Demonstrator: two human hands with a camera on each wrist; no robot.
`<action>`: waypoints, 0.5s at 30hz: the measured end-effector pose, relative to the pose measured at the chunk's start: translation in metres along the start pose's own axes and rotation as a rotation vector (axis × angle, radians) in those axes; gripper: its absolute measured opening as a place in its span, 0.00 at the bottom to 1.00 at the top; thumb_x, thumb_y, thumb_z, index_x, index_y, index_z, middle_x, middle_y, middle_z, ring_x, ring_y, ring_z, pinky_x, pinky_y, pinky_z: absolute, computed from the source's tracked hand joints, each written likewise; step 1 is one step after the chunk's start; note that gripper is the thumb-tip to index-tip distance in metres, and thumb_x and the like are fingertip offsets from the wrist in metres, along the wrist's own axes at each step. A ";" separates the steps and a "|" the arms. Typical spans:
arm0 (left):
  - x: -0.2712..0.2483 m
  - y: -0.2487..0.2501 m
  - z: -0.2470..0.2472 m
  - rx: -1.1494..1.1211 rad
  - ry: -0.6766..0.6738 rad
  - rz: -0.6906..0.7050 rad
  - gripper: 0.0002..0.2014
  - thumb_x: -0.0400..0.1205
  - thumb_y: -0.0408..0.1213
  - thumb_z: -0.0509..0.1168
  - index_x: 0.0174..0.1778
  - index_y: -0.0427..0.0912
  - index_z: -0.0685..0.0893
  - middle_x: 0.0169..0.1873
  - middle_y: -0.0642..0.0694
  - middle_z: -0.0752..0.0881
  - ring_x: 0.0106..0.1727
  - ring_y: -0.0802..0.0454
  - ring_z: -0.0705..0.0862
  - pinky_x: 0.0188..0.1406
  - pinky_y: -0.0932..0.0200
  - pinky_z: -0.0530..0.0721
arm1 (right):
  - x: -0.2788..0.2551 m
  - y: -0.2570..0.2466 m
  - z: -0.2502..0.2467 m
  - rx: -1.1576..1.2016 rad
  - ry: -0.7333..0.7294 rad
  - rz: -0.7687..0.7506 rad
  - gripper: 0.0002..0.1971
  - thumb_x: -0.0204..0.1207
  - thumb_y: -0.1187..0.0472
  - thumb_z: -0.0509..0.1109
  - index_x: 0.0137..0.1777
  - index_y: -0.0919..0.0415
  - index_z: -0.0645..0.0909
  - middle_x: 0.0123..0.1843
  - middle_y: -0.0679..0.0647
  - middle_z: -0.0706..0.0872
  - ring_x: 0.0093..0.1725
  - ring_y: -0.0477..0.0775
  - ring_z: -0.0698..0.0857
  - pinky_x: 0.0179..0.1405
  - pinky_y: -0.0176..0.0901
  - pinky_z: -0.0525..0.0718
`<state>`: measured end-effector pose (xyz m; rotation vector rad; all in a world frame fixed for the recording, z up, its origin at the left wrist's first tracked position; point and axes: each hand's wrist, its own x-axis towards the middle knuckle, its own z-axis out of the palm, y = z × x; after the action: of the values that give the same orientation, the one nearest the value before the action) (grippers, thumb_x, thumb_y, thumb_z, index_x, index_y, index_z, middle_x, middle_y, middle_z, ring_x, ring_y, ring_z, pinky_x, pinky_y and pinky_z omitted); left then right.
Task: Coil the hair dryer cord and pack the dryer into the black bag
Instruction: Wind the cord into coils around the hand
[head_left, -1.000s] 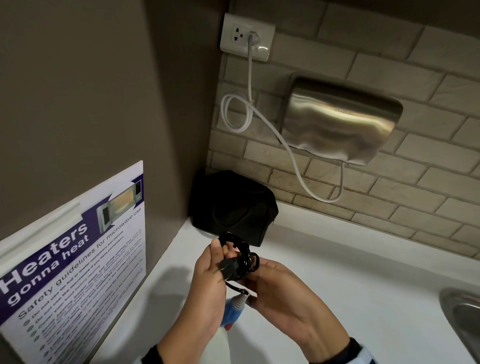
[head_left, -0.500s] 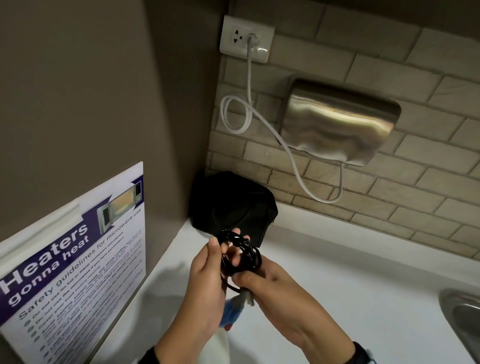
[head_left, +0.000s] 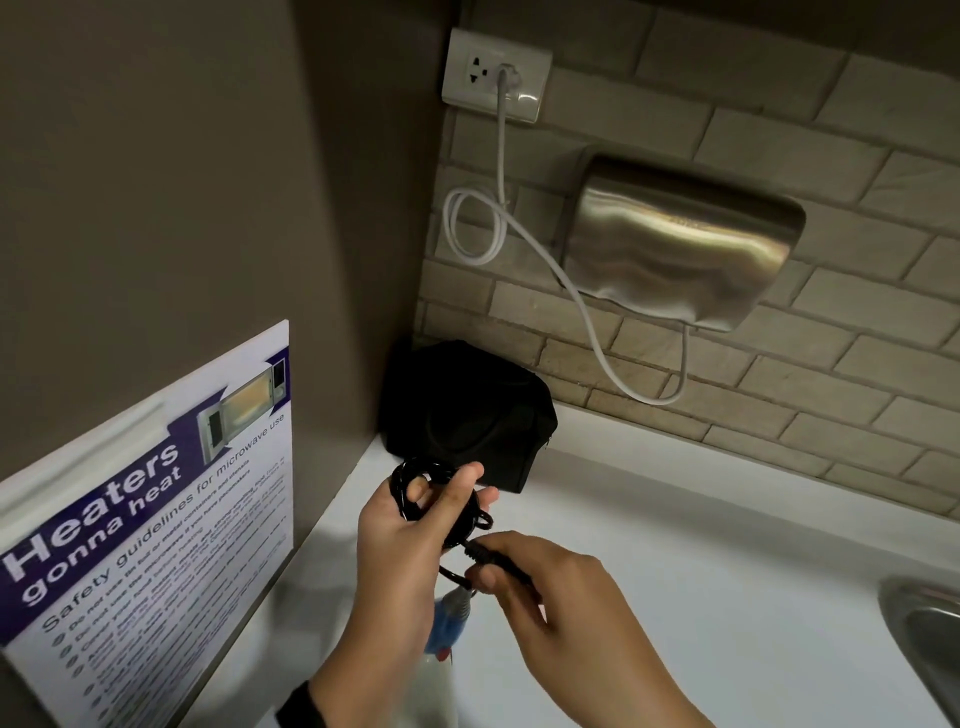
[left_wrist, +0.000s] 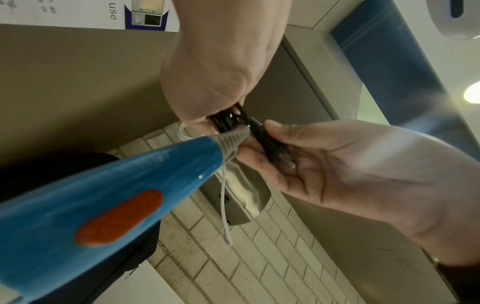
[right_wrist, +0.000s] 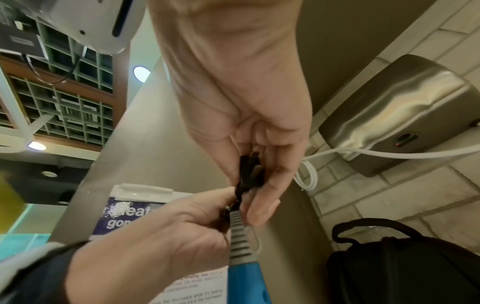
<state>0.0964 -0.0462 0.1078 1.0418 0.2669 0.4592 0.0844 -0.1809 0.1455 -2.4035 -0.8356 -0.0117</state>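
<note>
My left hand (head_left: 441, 499) grips the black cord (head_left: 410, 493), wound into a small coil, above the white counter. My right hand (head_left: 493, 569) pinches the cord's black plug (head_left: 498, 561) just right of the coil. The blue hair dryer (head_left: 447, 623) hangs below both hands, mostly hidden by them. In the left wrist view its blue handle (left_wrist: 103, 205) with an orange switch fills the lower left, and the plug (left_wrist: 270, 142) lies between the right hand's fingers. The black bag (head_left: 467, 415) stands in the corner behind the hands, apart from them.
A steel hand dryer (head_left: 675, 244) hangs on the brick wall, its white cable looping to a socket (head_left: 496, 73). A microwave safety poster (head_left: 145, 519) stands at the left. A metal sink (head_left: 924, 634) is at the right edge of the white counter (head_left: 701, 571).
My right hand has left the coil and drawn the plug end down and to the right. The left hand now holds the coil alone.
</note>
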 end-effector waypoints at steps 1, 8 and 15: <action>0.002 0.000 -0.001 0.000 0.019 -0.004 0.08 0.73 0.35 0.75 0.42 0.36 0.86 0.38 0.38 0.92 0.43 0.41 0.92 0.45 0.50 0.87 | -0.003 -0.004 -0.002 -0.019 -0.017 -0.018 0.10 0.83 0.51 0.59 0.60 0.40 0.79 0.51 0.39 0.86 0.45 0.41 0.80 0.44 0.27 0.74; 0.015 0.011 -0.009 -0.170 0.071 -0.033 0.05 0.75 0.29 0.72 0.34 0.39 0.86 0.39 0.34 0.91 0.43 0.42 0.93 0.39 0.60 0.90 | -0.013 -0.006 -0.007 0.052 -0.072 0.006 0.09 0.77 0.43 0.55 0.54 0.32 0.73 0.52 0.35 0.86 0.52 0.39 0.83 0.51 0.33 0.80; 0.010 0.009 -0.005 -0.220 -0.022 -0.041 0.15 0.69 0.36 0.71 0.50 0.35 0.85 0.48 0.43 0.93 0.54 0.48 0.90 0.55 0.54 0.85 | -0.003 0.000 -0.005 0.067 -0.174 0.067 0.08 0.81 0.55 0.60 0.54 0.46 0.78 0.52 0.42 0.85 0.50 0.43 0.81 0.52 0.37 0.80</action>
<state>0.1010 -0.0336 0.1129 0.8243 0.2128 0.4297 0.0824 -0.1853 0.1487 -2.3926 -0.8192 0.2504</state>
